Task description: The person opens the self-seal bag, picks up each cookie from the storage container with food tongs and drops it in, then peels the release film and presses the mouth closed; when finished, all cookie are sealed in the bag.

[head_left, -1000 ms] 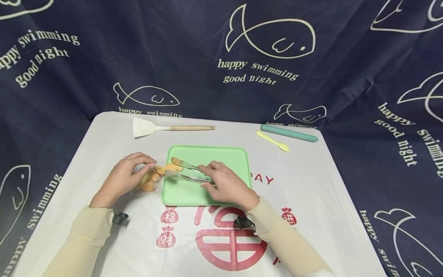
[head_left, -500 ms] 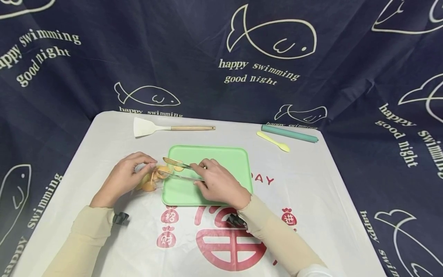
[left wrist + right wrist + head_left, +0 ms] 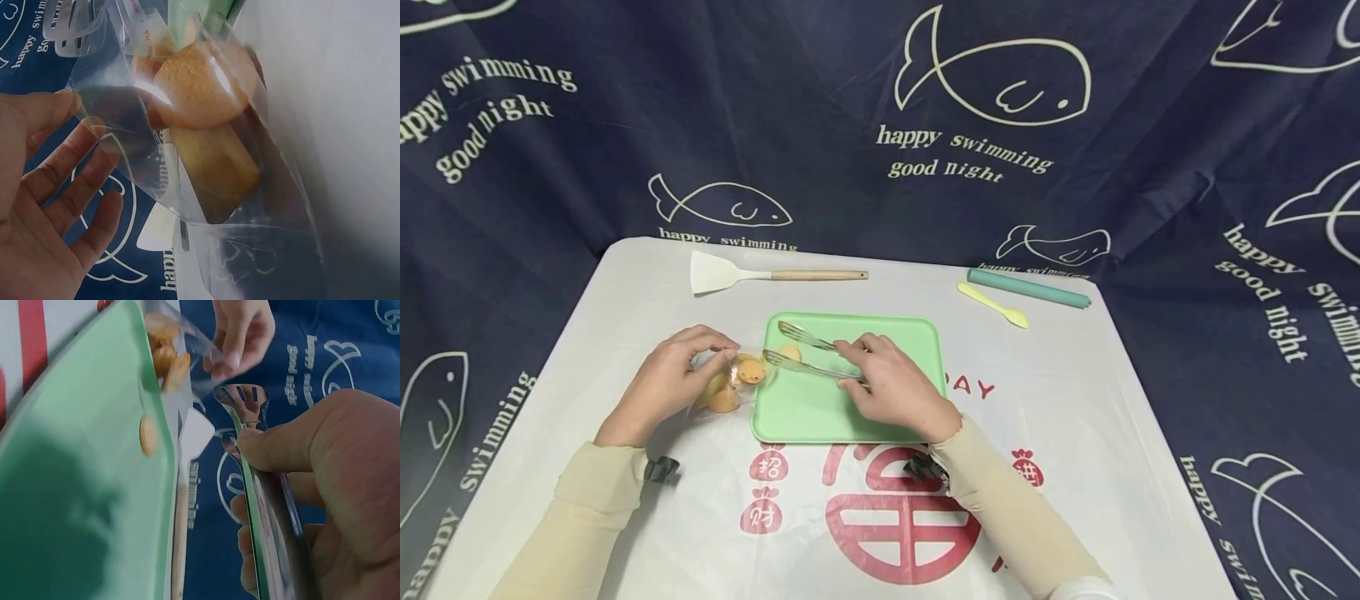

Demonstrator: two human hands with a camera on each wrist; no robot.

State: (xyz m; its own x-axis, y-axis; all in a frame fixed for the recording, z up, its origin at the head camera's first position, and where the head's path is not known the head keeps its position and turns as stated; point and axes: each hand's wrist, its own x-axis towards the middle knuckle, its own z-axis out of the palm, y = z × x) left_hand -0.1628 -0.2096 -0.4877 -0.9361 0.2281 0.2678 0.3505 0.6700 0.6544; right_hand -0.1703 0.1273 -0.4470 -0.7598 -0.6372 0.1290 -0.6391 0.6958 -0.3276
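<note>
Tongs (image 3: 273, 519) gleam silver, their 2 slotted ends spread apart.

Your R hand (image 3: 895, 387) grips metal tongs (image 3: 281, 512), slotted tips apart, above the green tray (image 3: 805, 412). Tray's rect., lying flat, w/ 1 round pale biscuit (image 3: 148, 435) near its L edge. Your L hand (image 3: 673, 375) pinches the clear plastic bag (image 3: 275, 206) at tray's L side; several golden-brown biscuits (image 3: 203, 84) sit inside, visible thru it.
</note>
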